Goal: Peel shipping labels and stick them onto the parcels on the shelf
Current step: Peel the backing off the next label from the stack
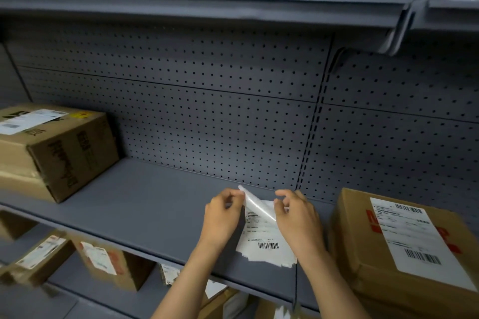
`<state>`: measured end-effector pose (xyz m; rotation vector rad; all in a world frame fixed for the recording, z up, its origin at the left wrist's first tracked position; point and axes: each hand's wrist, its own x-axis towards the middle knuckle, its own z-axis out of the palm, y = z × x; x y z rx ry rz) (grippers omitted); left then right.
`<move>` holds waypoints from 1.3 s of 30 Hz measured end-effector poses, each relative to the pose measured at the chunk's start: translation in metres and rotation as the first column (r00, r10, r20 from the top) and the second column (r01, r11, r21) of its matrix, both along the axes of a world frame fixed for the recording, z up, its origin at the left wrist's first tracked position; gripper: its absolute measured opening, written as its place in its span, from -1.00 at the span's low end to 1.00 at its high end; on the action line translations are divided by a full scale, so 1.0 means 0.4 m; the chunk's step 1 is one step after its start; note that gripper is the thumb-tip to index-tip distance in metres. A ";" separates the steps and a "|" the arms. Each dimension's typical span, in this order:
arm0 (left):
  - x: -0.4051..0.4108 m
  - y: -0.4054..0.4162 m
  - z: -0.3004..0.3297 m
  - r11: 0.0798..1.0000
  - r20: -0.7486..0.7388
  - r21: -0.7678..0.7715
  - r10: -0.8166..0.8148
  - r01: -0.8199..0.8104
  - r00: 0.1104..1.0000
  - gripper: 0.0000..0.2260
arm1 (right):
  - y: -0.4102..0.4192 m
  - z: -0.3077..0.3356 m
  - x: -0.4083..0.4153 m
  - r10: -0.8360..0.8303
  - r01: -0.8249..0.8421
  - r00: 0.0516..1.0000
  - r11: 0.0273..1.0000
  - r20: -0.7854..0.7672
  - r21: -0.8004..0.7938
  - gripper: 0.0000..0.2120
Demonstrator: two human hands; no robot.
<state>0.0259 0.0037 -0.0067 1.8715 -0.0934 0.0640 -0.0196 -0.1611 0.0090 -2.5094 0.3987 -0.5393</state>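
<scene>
Over grey shelf (pixel 155 204): left hand (pixel 220 215) pinches curled corner of top shipping label (pixel 255 203); right hand (pixel 298 217) grips label stack (pixel 264 243). Labelled parcel (pixel 404 246) right of stack, labelled cardboard box (pixel 59 147) far left.

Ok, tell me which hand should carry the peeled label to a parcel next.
Left, probably. The left hand fingers pinch the curled-up corner of the white label, already lifting it, while the right hand steadies the white label stack and can keep hold of it.
</scene>
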 end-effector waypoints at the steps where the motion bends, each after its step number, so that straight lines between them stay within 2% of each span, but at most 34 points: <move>1: -0.008 0.005 0.014 0.999 0.010 -0.041 0.018 -0.018 1.000 -0.85 | 0.000 0.007 -0.003 0.001 -0.001 1.000 1.000 0.016 0.023 -0.73; 4: -0.031 0.027 0.050 0.991 0.074 -0.109 0.081 -0.072 0.994 -0.81 | 0.008 0.031 -0.020 0.047 -0.055 0.997 0.991 0.067 0.124 -0.64; 7: -0.058 0.051 0.086 0.980 0.160 -0.162 0.145 -0.118 0.976 -0.82 | 0.034 0.066 -0.048 0.161 -0.183 0.982 0.936 0.099 0.300 -0.55; 9: -0.073 0.069 0.097 0.970 0.190 -0.193 0.186 -0.149 0.964 -0.82 | 0.057 0.090 -0.072 0.224 -0.220 0.974 0.899 0.034 0.378 -0.42; 11: -0.089 0.091 0.102 0.961 0.203 -0.217 0.213 -0.169 0.956 -0.82 | 0.077 0.102 -0.088 0.275 -0.242 0.960 0.906 -0.049 0.348 -0.28; 13: -0.113 0.114 0.103 0.956 0.217 -0.229 0.233 -0.183 0.948 -0.81 | 0.090 0.108 -0.094 0.316 -0.262 0.940 0.910 -0.127 0.321 -0.24; 15: -0.149 0.141 0.101 0.949 0.223 -0.233 0.264 -0.211 0.939 -0.81 | 0.112 0.113 -0.094 0.361 -0.263 0.913 0.877 -0.191 0.402 -0.34; 17: -0.191 0.173 0.102 0.941 0.221 -0.231 0.299 -0.248 0.928 -0.81 | 0.145 0.111 -0.098 0.438 -0.275 0.877 0.795 -0.197 0.541 -0.45; 19: -0.234 0.210 0.095 0.928 0.206 -0.222 0.346 -0.300 0.915 -0.80 | 0.187 0.101 -0.107 0.526 -0.338 0.836 0.716 -0.154 0.611 -0.56; 21: -0.275 0.247 0.089 0.905 0.179 -0.211 0.407 -0.369 0.896 -0.79 | 0.226 0.090 -0.120 0.606 -0.404 0.789 0.637 -0.102 0.656 -0.79; 23: -0.321 0.294 0.075 0.874 0.150 -0.191 0.475 -0.446 0.867 -0.79 | 0.274 0.088 -0.137 0.657 -0.411 0.753 0.521 -0.044 0.749 -0.93; 26: -0.398 0.375 0.057 0.807 0.117 -0.202 0.583 -0.555 0.804 -0.81 | 0.365 0.074 -0.159 0.678 -0.380 0.734 0.359 0.042 0.852 -0.86; 30: -0.497 0.464 0.044 0.718 0.066 -0.256 0.681 -0.647 0.729 -0.77 | 0.484 0.044 -0.203 0.721 -0.453 0.682 0.283 0.123 0.845 -0.92; 34: -0.585 0.539 0.042 0.742 0.035 -0.225 0.654 -0.632 0.755 -0.88 | 0.590 0.024 -0.250 0.750 -0.517 0.642 0.271 0.158 0.812 -0.88; 37: -0.641 0.599 0.041 0.763 0.043 -0.178 0.636 -0.621 0.770 -0.69 | 0.661 0.029 -0.288 0.793 -0.573 0.586 0.258 0.169 0.778 -0.84; 39: -0.674 0.650 0.034 0.737 0.060 -0.140 0.673 -0.661 0.738 -0.66 | 0.712 0.039 -0.309 0.810 -0.616 0.554 0.243 0.193 0.750 -0.84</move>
